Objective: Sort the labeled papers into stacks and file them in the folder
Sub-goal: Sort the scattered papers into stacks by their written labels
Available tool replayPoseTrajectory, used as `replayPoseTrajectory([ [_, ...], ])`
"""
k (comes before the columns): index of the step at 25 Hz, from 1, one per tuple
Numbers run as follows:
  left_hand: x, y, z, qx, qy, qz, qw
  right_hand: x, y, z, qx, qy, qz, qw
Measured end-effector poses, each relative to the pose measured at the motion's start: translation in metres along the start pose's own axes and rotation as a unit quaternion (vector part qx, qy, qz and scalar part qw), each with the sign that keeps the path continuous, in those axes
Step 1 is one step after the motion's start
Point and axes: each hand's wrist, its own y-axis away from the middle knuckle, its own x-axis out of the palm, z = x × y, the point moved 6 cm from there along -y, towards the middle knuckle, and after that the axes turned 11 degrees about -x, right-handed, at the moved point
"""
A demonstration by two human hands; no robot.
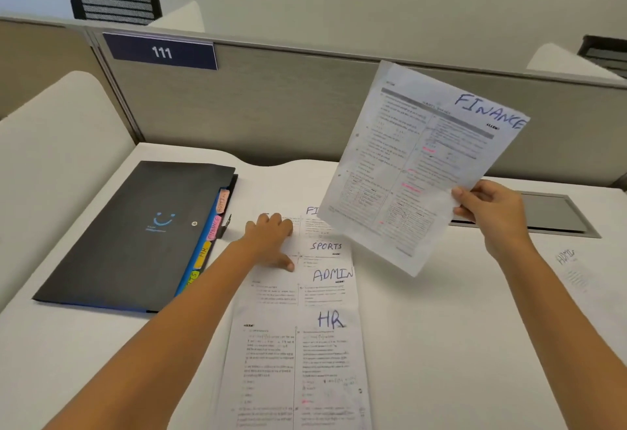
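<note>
My right hand [490, 215] pinches the lower right corner of a printed sheet marked FINANCE [417, 164] and holds it tilted in the air above the desk. My left hand [271, 239] rests on a fanned row of papers in the middle of the desk. Their visible labels read SPORTS [325, 246], ADMIN [330, 275] and HR [330, 321], plus a partly hidden sheet starting FI [310, 210]. A closed black folder [135, 236] with coloured tabs along its right edge lies to the left. A faint sheet marked ADMIN [573, 270] lies at the right.
A grey partition [271, 107] with a plate reading 111 closes off the back of the white desk [441, 344]. A grey cable hatch [549, 212] is set into the desk at the back right. Black chairs stand beyond the partition.
</note>
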Motion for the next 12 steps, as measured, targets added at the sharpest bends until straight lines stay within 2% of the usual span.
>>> replayPoseTrajectory([
  [6,0.004,-0.009,-0.006,0.034,-0.015,0.023,0.999,0.047,-0.024,0.003,-0.026,-0.003,0.008,1.000],
  [9,0.001,-0.004,-0.006,0.044,0.077,0.018,0.996,0.073,-0.037,0.002,-0.041,-0.015,0.014,0.999],
  [12,-0.004,0.003,0.002,0.046,0.161,-0.027,0.986,0.100,-0.052,0.001,-0.052,-0.037,0.038,0.997],
])
